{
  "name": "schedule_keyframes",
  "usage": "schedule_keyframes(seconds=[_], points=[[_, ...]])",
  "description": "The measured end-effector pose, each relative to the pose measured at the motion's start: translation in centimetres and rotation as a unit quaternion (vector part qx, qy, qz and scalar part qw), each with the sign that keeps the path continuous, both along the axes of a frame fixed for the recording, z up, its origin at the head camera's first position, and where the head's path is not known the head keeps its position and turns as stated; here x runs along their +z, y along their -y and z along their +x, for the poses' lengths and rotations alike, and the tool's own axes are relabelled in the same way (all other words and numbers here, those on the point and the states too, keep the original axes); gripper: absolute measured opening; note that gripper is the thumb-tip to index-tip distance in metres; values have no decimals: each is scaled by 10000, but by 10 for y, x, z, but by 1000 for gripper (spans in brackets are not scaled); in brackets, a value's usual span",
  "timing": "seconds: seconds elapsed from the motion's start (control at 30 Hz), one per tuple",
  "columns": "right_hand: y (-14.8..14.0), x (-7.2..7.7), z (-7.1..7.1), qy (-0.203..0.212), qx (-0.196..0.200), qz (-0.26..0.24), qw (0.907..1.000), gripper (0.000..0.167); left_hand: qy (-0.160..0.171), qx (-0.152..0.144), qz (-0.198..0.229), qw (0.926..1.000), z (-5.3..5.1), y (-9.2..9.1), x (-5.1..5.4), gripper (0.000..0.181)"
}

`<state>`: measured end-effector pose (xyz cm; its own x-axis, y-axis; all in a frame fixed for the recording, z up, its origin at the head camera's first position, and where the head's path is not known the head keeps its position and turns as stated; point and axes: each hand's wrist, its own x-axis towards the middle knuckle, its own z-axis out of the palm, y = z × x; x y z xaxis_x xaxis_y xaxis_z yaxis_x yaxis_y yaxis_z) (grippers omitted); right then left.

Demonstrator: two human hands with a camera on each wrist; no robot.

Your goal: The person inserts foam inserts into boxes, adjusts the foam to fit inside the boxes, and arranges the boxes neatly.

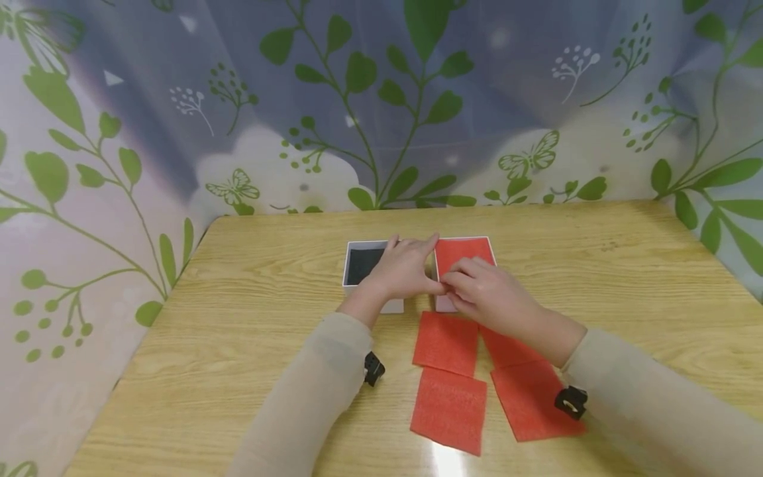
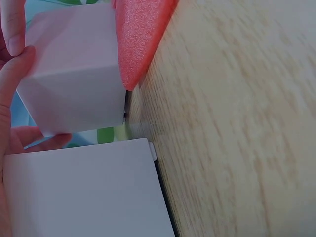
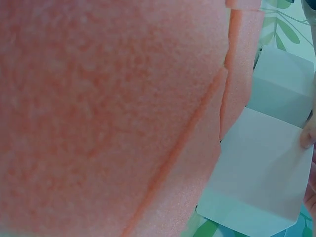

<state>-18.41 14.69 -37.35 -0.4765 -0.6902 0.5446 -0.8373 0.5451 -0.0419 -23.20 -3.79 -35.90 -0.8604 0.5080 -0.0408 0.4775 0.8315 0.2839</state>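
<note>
My left hand [image 1: 406,268] grips the left side of the right-hand white box [image 2: 74,94], thumb at its near corner and fingers along its side. A red felt-like square [image 1: 461,249] lies inside that box. My right hand [image 1: 485,291] is bent over the box's near left corner, fingertips close to the left thumb. Whether those fingertips pinch the red square or just touch it is hidden. Just left stands a second white box [image 1: 392,307] with a black piece [image 1: 362,265] inside, partly behind my left hand. The right wrist view is mostly filled by red squares [image 3: 98,98].
Several red squares lie on the wooden table [image 1: 238,344] in front of the boxes, among them one nearer the box [image 1: 446,341] and one closer to me [image 1: 450,407]. Another red square [image 1: 530,397] lies under my right forearm. A patterned curtain [image 1: 381,99] hangs behind the table.
</note>
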Motion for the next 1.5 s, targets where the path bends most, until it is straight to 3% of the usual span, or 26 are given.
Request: schedule_keyframes(seconds=[0.37, 0.63, 1.0, 1.13, 1.3, 1.5], points=[[-1, 1, 1, 91, -4, 59, 9999, 23, 24, -66, 17, 10000, 0, 1, 0, 89], [-2, 2, 1, 148, 21, 26, 9999, 22, -8, -14, 16, 10000, -1, 0, -2, 94], [-1, 7, -2, 360, -188, 184, 9990, 21, -16, -38, -20, 10000, -1, 0, -1, 94], [-3, 12, -2, 567, -329, 333, 9973, 19, -8, -51, 3, 10000, -1, -1, -1, 94], [-2, 20, -7, 1237, -528, 530, 9895, 16, -54, -47, -34, 10000, -1, 0, -1, 97], [5, 26, -24, 1707, -1119, 695, 9765, 32, 54, -28, 42, 10000, -2, -1, -3, 105]])
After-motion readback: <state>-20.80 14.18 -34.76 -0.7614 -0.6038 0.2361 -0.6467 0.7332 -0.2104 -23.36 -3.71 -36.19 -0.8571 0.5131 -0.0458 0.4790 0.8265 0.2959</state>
